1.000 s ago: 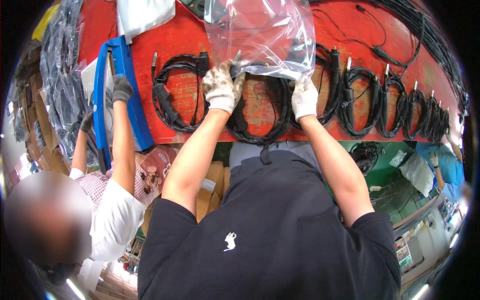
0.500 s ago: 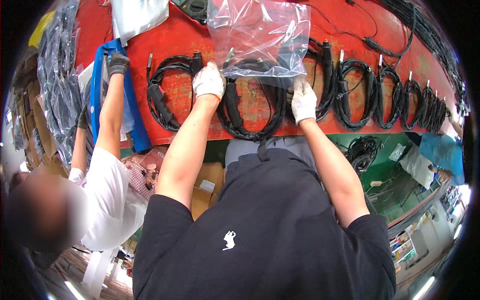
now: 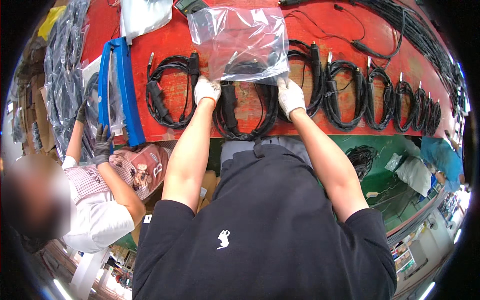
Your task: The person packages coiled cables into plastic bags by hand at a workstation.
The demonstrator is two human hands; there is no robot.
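Note:
Both my hands wear white work gloves. My left hand [image 3: 207, 90] pinches the near left corner of a clear plastic bag [image 3: 239, 40]. At its near right corner, my right hand [image 3: 291, 96] is closed on the same bag. The bag is spread over the far part of a coiled black cable [image 3: 248, 135], which lies on the red table with a thick black handle and a metal tip. To the left is another coiled cable [image 3: 155, 95], and one more coil [image 3: 315, 92] lies just beyond my right hand.
More coiled cables [image 3: 345, 95] run along the red table [image 3: 175, 37] to the right. A co-worker's dark-gloved hand [image 3: 103, 145] is beside a blue frame-shaped device [image 3: 127, 90] at the left. Bagged cables [image 3: 65, 75], white bags [image 3: 145, 17] and a meter [image 3: 191, 6] lie farther off.
My hands and the bag have shifted slightly left, and the bag hangs a little flatter. The co-worker's hand has come off the top of the blue device toward its near end.

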